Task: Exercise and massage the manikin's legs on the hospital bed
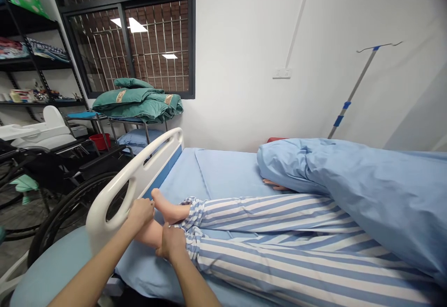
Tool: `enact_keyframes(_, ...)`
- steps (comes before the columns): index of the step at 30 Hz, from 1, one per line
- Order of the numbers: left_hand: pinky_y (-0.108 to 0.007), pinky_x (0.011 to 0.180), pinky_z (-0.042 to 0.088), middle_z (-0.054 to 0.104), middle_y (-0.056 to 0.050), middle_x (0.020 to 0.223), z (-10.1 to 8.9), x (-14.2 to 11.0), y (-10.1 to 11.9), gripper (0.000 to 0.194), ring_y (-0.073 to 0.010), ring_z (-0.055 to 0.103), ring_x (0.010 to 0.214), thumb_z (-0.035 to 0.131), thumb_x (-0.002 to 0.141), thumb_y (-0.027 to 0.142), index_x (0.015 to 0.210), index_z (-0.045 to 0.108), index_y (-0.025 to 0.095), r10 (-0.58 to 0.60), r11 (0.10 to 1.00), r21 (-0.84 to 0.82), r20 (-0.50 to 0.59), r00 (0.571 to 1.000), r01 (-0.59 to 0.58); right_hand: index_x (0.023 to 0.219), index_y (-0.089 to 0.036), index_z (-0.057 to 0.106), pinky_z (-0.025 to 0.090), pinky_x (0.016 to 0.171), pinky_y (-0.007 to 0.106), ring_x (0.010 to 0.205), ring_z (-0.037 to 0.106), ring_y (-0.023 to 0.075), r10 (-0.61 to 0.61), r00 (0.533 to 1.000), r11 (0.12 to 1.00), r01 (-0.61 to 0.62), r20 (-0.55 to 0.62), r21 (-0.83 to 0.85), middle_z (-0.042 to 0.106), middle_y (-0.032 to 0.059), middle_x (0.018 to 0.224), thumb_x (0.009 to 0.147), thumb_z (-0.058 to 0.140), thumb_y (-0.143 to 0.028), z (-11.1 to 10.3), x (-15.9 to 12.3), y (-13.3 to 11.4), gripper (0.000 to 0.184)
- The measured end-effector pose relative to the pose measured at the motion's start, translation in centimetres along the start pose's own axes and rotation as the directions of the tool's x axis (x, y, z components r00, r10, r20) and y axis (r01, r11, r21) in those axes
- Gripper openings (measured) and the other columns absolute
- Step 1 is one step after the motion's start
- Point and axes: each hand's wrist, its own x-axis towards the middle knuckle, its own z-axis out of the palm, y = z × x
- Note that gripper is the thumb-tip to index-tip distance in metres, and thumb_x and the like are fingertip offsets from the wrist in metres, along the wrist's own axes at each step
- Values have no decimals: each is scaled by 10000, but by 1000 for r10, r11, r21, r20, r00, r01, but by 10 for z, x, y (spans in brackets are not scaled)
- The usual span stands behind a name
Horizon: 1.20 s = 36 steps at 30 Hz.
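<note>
A figure in blue-and-white striped trousers (272, 262) lies on the bed, and I cannot tell whether it is a person or a manikin. My left hand (141, 211) is closed over the toe end of the near bare foot (150, 235). Around the ankle of that same foot, by the gathered trouser cuff, my right hand (172, 242) is wrapped. The far bare foot (171, 209) rests just beyond, toes up, with neither hand on it. A light blue quilt (349, 176) covers the upper body; some fingers (275, 185) show beneath its edge.
A white footboard (139, 167) stands close beside my left hand. Left of it are a wheelchair (77, 167), a red bucket (100, 141) and shelves (31, 60). Green folded bedding (139, 102) lies under the window. An IV pole (356, 88) rises behind the bed.
</note>
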Motion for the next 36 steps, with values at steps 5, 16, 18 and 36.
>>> enact_keyframes(5, -369, 694, 430, 653, -168, 850, 8, -9, 0, 408, -262, 613, 810, 273, 830, 257, 855, 655, 114, -181, 983, -27, -176, 968, 179, 1065, -131, 495, 498, 684, 423, 815, 631, 314, 9, 1000, 1000, -9, 5, 1, 652, 155, 930, 470, 742, -395, 0, -1, 0, 696)
enact_keyframes(16, -262, 611, 331, 668, -58, 846, 36, -38, 4, 421, -163, 590, 750, 241, 877, 385, 768, 597, 187, -434, 893, -315, -416, 799, 322, 1076, -137, 494, 499, 702, 413, 842, 625, 306, 23, 1000, 1000, -23, 15, 9, 646, 155, 925, 501, 733, -410, -7, -7, -4, 680)
enact_keyframes(18, -265, 611, 331, 664, -58, 827, 37, -40, 6, 407, -168, 588, 736, 245, 877, 387, 796, 591, 189, -451, 881, -343, -398, 799, 327, 1087, -133, 498, 501, 701, 412, 834, 626, 310, 27, 1000, 1000, -27, 16, 6, 648, 155, 926, 501, 733, -409, -8, -8, -5, 690)
enact_keyframes(36, -381, 682, 436, 651, -167, 835, 4, -29, -10, 422, -282, 616, 815, 266, 832, 291, 834, 652, 122, -214, 974, 34, -185, 959, 224, 1117, -135, 490, 497, 689, 416, 828, 628, 316, -3, 1000, 1000, 3, 10, 10, 649, 171, 930, 495, 743, -380, -4, -4, -2, 715)
